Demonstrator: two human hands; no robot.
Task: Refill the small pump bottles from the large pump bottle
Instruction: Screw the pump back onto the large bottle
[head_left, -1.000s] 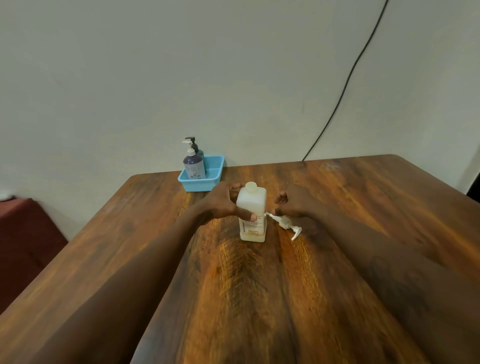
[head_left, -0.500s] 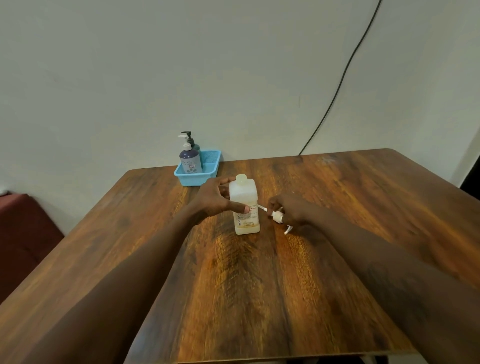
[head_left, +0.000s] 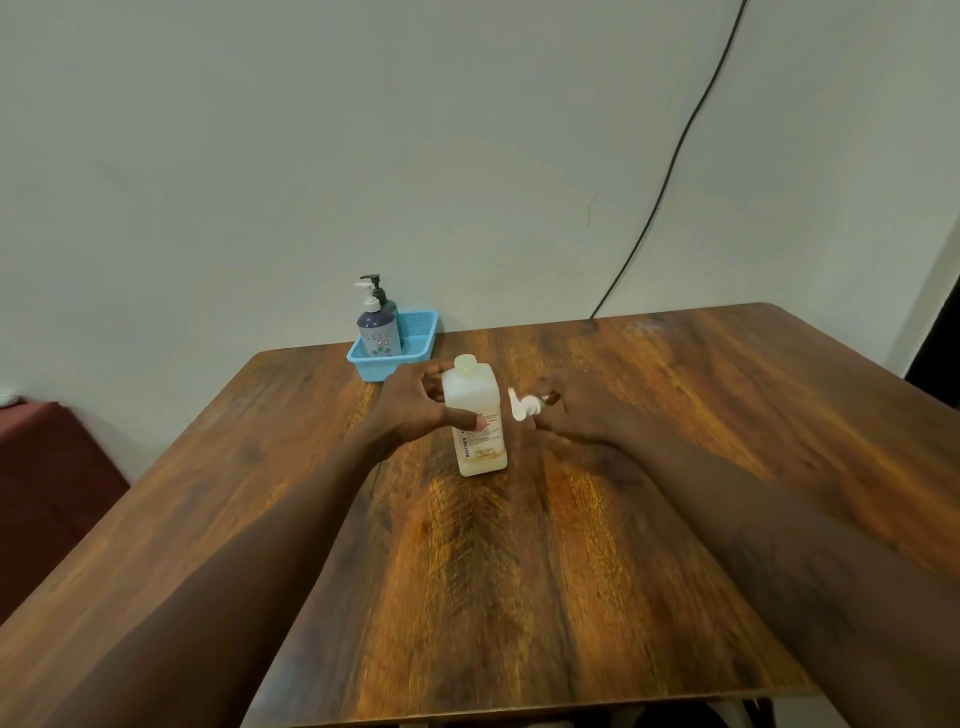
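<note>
The left hand (head_left: 415, 410) wraps the upper body of the large pump bottle (head_left: 478, 415), with the thumb across the front label and the fingers curled round the back. The bottle stands upright on the table (head_left: 519, 571) and its neck is open and bare. Just to the right, the right hand (head_left: 582, 410) has its fingers closed on the white pump head (head_left: 524, 408), held off the table beside the bottle's shoulder. Motion blur hides the exact pinch and any dip tube. Judging from this, the step in hand is dealing with the removed pump so that the large bottle can be poured. To do it well, the left hand's grip should stay low and firm enough that the uncapped bottle cannot rock. The right hand should lay the pump on the table to the right, well apart from the bottle, with its wet end kept off anything that would soil it. A sweep of the right wrist near the open neck is the likely way to tip or spill it. The two small pump bottles, a purple one (head_left: 379, 332) and a darker one (head_left: 387, 299) behind it, stand with their pumps on in the blue basket (head_left: 421, 332) at the far edge of the table. They are near but not within the left hand's reach, so one has yet to be brought forward and opened.
</note>
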